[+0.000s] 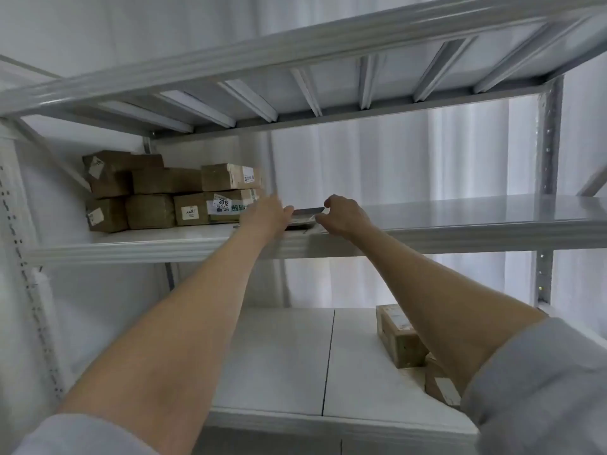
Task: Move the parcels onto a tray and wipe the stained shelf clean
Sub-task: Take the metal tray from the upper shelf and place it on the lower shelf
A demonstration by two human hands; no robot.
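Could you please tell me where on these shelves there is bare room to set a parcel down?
The middle shelf is bare from the right hand, which pinches a flat tray, to the right post. The lower shelf is bare left of two parcels. Crowded: stacked parcels fill the middle shelf beyond the left hand.

Two arms in view. Left sleeve (82,435) and right sleeve (542,382): light grey, plain soft fabric, cuffs bunched up near the elbows, right cuff shows a folded hem. Forearms bare below the cuffs. Left hand (266,213) and right hand (341,215) bare.
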